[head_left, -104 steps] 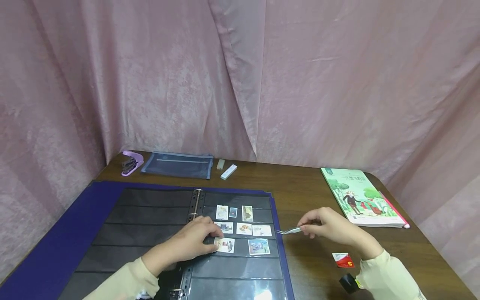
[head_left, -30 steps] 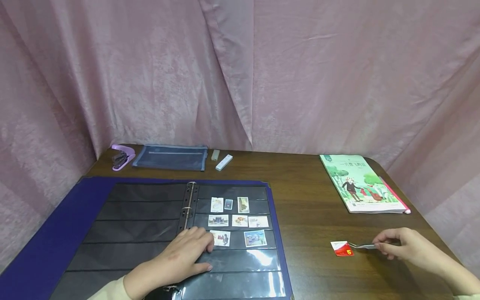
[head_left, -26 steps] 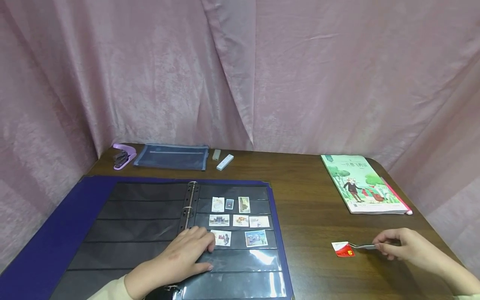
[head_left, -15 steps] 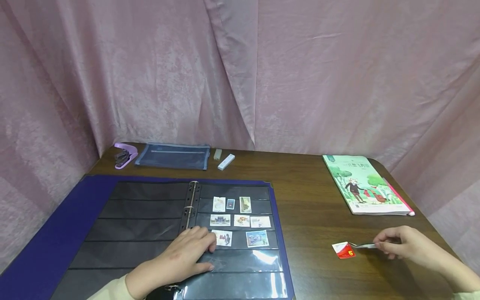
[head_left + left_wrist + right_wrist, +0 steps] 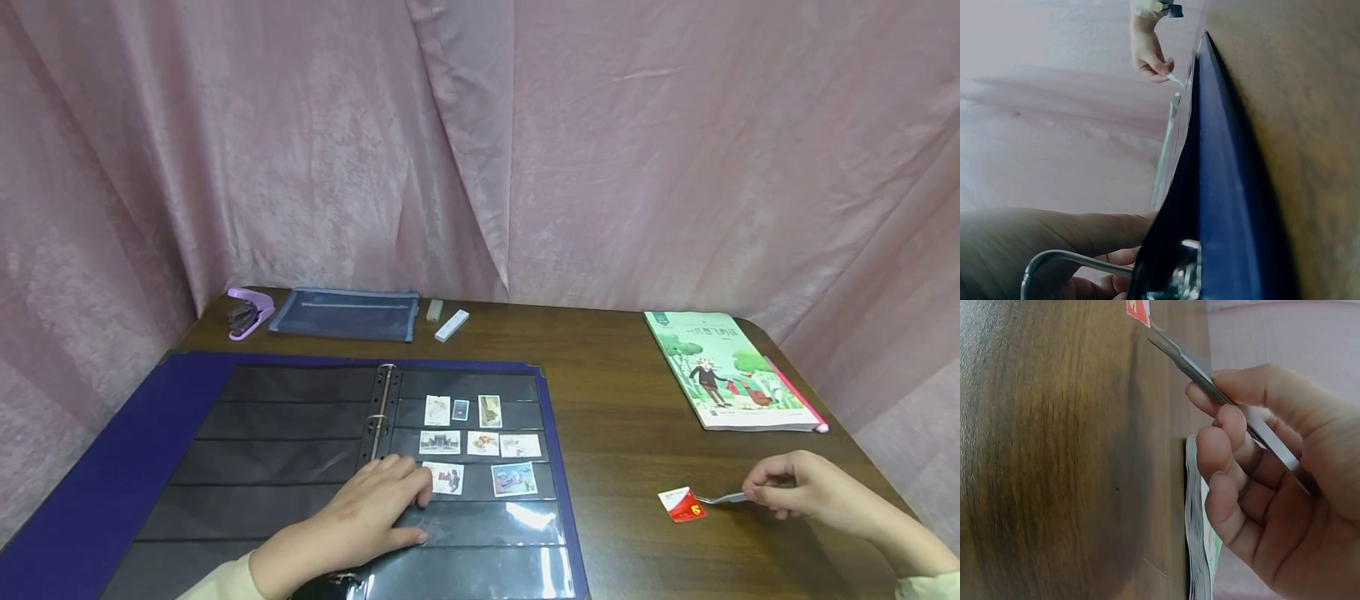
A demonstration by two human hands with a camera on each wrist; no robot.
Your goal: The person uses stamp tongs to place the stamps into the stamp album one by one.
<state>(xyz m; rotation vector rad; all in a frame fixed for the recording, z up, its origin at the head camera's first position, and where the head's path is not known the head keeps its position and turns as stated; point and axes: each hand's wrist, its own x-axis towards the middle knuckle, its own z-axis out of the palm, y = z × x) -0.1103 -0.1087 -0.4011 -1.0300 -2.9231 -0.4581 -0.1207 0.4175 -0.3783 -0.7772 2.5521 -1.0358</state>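
Observation:
My right hand [image 5: 806,492] pinches metal tweezers [image 5: 1194,375] between thumb and fingers, over the right part of the table. At the tweezers' tips lies a red-and-white stamp [image 5: 683,505], slightly turned on the wood. The right wrist view shows the two tips a little apart, right at the stamp's corner [image 5: 1138,311]. My left hand [image 5: 367,510] rests, fingers relaxed, on the open stamp album [image 5: 480,525], near its ring spine. Several stamps sit in three rows of the right page's pockets, among them a blue landscape stamp [image 5: 514,479] and one with red figures [image 5: 444,477] beside my left fingertips.
Behind the album lie a purple stapler [image 5: 251,313], a blue mesh pouch [image 5: 345,314], a small eraser-like block [image 5: 434,311] and a white stick-shaped piece [image 5: 452,326]. A green picture book [image 5: 723,375] lies at the back right. Pink curtains [image 5: 480,150] enclose the table.
My right hand has moved with the tweezers from the album's right edge to the red-and-white stamp, which has since turned and shifted slightly left. My left hand has drawn back from the page's stamps.

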